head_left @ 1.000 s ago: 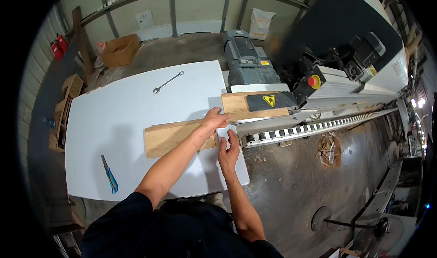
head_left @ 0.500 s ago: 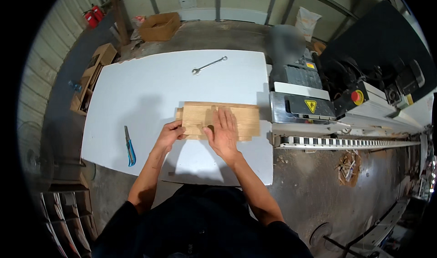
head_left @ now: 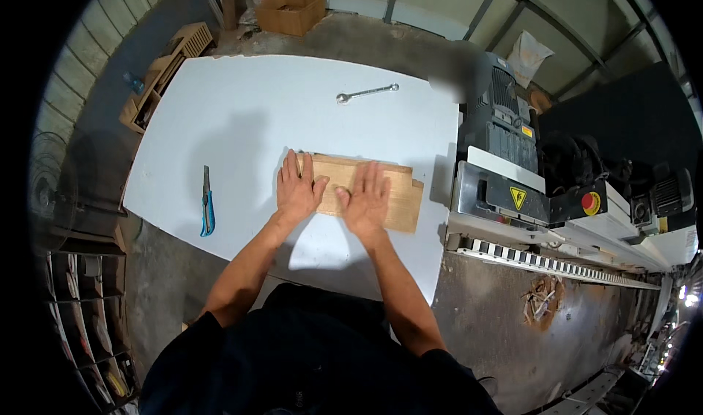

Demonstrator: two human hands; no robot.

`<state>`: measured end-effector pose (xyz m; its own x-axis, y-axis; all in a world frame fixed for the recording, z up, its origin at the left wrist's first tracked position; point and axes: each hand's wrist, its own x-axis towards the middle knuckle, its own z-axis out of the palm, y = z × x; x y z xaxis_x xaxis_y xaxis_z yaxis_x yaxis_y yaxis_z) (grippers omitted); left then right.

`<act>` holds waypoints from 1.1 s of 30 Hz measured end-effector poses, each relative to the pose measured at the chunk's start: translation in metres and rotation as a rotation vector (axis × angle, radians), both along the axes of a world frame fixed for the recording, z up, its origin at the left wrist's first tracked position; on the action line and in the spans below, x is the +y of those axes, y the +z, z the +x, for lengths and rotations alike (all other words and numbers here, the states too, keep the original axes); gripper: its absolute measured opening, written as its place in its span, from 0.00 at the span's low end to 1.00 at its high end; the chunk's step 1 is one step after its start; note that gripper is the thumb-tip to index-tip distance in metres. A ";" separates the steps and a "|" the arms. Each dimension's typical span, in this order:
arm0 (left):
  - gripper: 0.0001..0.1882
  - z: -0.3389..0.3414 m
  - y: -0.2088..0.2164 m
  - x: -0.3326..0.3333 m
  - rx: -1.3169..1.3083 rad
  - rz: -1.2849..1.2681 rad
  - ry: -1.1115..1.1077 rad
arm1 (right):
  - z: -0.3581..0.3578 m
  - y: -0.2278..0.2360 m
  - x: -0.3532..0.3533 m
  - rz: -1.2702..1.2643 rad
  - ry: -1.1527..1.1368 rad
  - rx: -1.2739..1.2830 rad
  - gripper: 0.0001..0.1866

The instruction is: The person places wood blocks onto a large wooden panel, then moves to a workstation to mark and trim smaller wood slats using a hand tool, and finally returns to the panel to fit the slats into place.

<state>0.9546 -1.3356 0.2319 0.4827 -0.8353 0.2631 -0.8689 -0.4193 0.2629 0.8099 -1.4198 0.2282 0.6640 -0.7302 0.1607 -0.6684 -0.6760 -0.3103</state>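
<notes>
While the wooden boards [head_left: 400, 208] lay in a stack near the middle of the white table [head_left: 165, 166], both hands rested on them palm down, fingers extended and gripping nothing: the left hand [head_left: 297, 194] at the nine o'clock end, the right hand [head_left: 368, 201] nearer three. Judging by the stepped ends toward three o'clock, the stacking was done but the edges were not yet flush. The utility knife [head_left: 207, 203] at nine and the wrench [head_left: 368, 94] at twelve lay apart, untouched.

The left hand covered much of the nine o'clock end, so its alignment could not be told; nor could the number of layers, or which board was uppermost. Blur softened the right fingers.
</notes>
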 end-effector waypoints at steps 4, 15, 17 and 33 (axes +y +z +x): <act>0.37 0.002 0.012 0.006 0.104 0.039 0.028 | -0.036 0.005 -0.022 0.031 -0.150 0.045 0.42; 0.36 0.004 0.018 0.001 0.229 0.015 -0.098 | -0.109 -0.007 -0.040 0.502 -0.407 -0.504 0.32; 0.36 -0.002 0.010 0.001 0.249 -0.054 -0.004 | -0.108 -0.011 -0.037 0.588 -0.418 -0.551 0.31; 0.20 0.014 0.012 -0.005 1.139 -0.059 0.240 | -0.112 -0.015 -0.045 0.771 -0.544 -0.724 0.18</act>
